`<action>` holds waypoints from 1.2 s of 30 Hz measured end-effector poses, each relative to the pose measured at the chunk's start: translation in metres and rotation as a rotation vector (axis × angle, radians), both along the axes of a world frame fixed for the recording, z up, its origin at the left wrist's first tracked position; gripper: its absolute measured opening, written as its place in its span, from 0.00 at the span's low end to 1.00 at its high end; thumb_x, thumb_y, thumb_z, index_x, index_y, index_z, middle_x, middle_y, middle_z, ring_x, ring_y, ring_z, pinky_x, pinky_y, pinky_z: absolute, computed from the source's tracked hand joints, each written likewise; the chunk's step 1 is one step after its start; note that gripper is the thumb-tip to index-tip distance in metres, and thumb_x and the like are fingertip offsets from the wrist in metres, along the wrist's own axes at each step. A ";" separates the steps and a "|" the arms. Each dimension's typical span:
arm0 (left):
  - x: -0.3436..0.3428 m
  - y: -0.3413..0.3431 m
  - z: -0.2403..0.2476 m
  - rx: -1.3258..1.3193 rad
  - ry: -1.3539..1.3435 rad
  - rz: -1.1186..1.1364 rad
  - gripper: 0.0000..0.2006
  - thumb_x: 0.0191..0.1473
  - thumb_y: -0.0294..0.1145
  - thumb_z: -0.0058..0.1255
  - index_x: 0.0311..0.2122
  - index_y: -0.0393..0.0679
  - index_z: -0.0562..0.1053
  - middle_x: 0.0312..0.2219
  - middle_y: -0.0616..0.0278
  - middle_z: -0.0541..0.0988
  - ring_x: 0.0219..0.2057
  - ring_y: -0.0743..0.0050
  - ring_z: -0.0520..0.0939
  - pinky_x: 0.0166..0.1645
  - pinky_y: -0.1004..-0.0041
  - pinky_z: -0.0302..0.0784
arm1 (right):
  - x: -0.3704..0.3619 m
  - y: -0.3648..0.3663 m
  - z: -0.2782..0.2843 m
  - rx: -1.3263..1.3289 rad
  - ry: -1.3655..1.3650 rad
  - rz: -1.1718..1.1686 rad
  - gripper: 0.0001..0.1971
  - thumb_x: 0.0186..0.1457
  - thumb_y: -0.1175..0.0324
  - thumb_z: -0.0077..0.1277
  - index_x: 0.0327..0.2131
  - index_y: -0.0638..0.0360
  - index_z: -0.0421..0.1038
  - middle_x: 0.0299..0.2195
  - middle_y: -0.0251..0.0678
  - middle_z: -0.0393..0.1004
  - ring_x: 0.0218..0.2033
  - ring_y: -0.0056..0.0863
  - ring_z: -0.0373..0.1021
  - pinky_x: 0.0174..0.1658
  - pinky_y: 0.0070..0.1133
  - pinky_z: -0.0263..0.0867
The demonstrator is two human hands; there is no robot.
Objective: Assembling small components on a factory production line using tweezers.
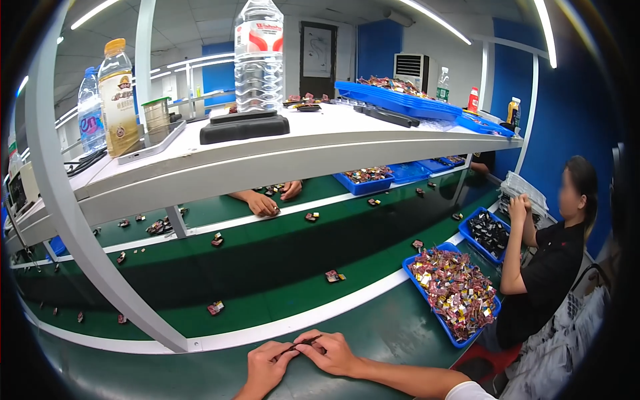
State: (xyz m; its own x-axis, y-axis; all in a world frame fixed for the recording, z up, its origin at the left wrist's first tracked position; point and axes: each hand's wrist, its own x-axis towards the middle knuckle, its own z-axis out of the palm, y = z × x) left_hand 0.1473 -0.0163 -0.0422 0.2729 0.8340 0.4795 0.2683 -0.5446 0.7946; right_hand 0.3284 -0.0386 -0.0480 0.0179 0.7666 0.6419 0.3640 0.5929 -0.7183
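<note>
Close together over the near edge of the green bench [187, 377], my left hand [267, 368] and my right hand [333, 355] pinch one small, thin black piece [297, 346] between their fingertips. Both hands are closed on it, and the fingers cover most of it, so its exact kind cannot be made out. To the right of my hands stands a blue tray [437, 313] heaped with small parts [460, 290] in pink, yellow and white. Just beyond my hands, one small red, black and yellow part [215, 308] lies on the green belt [280, 267].
A white post [100, 267] and a shelf edge [300, 152] cross in front. Bottles [259, 73] and stacked blue trays [400, 95] stand on the shelf. At right a person [553, 260] sits beside a tray of black parts [489, 233]. Another person's hands [263, 202] work across the belt.
</note>
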 end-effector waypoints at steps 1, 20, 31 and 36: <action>0.001 0.001 0.000 -0.005 0.004 -0.010 0.08 0.48 0.26 0.67 0.36 0.38 0.83 0.26 0.57 0.84 0.23 0.71 0.83 0.28 0.75 0.77 | 0.002 -0.001 0.002 -0.005 0.004 -0.010 0.09 0.56 0.68 0.63 0.39 0.59 0.79 0.13 0.29 0.63 0.12 0.18 0.57 0.18 0.20 0.54; 0.001 -0.007 0.017 0.540 0.351 0.170 0.14 0.39 0.25 0.62 0.36 0.49 0.84 0.58 0.50 0.73 0.62 0.44 0.69 0.64 0.47 0.62 | 0.002 -0.008 0.036 0.074 -0.454 -0.054 0.33 0.53 0.56 0.61 0.62 0.53 0.68 0.66 0.40 0.63 0.70 0.41 0.54 0.69 0.51 0.39; 0.004 -0.009 0.015 0.529 0.416 0.151 0.18 0.42 0.26 0.62 0.43 0.45 0.82 0.60 0.47 0.70 0.64 0.48 0.67 0.66 0.48 0.60 | 0.005 -0.002 0.035 0.016 -0.457 0.045 0.36 0.61 0.56 0.52 0.66 0.68 0.57 0.68 0.51 0.56 0.71 0.53 0.48 0.70 0.50 0.37; 0.005 -0.010 0.023 0.466 0.369 0.122 0.37 0.36 0.24 0.66 0.58 0.35 0.71 0.62 0.40 0.66 0.64 0.40 0.65 0.67 0.47 0.59 | 0.003 -0.001 0.036 -0.006 -0.415 0.067 0.31 0.57 0.76 0.47 0.64 0.73 0.57 0.66 0.57 0.58 0.68 0.59 0.52 0.69 0.49 0.43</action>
